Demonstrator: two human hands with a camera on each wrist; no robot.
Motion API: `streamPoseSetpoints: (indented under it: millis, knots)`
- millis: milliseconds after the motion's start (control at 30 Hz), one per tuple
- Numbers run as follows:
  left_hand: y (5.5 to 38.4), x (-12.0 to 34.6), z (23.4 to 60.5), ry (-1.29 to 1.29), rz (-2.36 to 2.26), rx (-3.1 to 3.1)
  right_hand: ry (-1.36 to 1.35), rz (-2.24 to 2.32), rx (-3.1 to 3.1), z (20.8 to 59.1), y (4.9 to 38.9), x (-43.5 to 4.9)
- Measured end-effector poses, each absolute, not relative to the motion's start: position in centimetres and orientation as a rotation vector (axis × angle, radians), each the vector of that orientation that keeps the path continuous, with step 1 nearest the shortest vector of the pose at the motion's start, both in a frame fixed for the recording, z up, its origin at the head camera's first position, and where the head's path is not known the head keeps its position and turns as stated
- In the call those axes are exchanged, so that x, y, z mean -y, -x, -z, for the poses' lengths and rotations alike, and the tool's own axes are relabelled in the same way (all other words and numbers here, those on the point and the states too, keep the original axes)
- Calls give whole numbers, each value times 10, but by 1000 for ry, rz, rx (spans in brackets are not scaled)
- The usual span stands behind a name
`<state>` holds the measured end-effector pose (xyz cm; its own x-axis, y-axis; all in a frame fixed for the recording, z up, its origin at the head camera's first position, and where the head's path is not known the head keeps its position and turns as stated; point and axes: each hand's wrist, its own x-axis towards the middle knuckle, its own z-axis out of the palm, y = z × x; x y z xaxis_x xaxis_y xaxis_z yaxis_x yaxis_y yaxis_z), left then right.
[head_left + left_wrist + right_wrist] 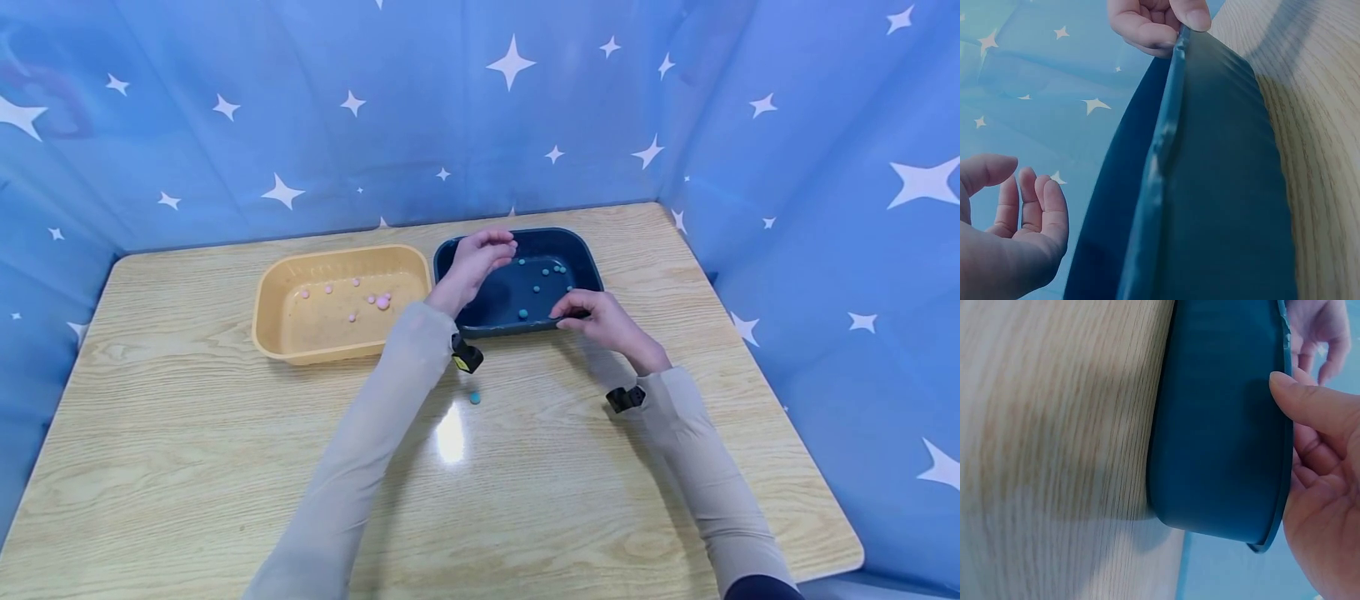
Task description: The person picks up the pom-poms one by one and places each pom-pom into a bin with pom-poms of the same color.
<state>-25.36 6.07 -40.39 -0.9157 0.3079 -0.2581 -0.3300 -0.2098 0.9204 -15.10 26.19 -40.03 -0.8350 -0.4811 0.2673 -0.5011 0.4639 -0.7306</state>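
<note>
A dark teal plastic basin (501,331) sits at the back of the table with several small teal balls (522,314) inside. My left hand (480,260) hovers over its left part, fingers loosely bent; in the left wrist view nothing shows between thumb and fingers. At the near rim, toward the right corner, my right hand (603,318) pinches the basin's edge. The right wrist view has that thumb (1297,394) on the outer side and the fingers inside the rim. Whether those fingers also hold a ball is hidden.
A yellow basin (330,357) with several pink balls (382,302) stands just left of the dark one. One teal ball (475,398) lies on the wooden table (187,433) in front. A blue curtain (420,100) with white stars hangs behind and at the sides.
</note>
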Motion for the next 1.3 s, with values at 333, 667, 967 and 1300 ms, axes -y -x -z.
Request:
streamPoseSetpoints:
  millis: [333, 667, 967, 1300]
  knots:
    - [236, -43, 388, -107, -2219, -1610, -910, -1326, 2634, 408, 154, -264]
    - [212, -29, 379, -197, -2219, -1559, -893, -1295, 2684, 398, 151, -261]
    - [191, -17, 384, -188, -2171, -1584, -897, -1297, 2694, 398, 151, -262]
    - [168, -10, 396, -261, -2123, -1670, -877, -1308, 2679, 420, 159, -271]
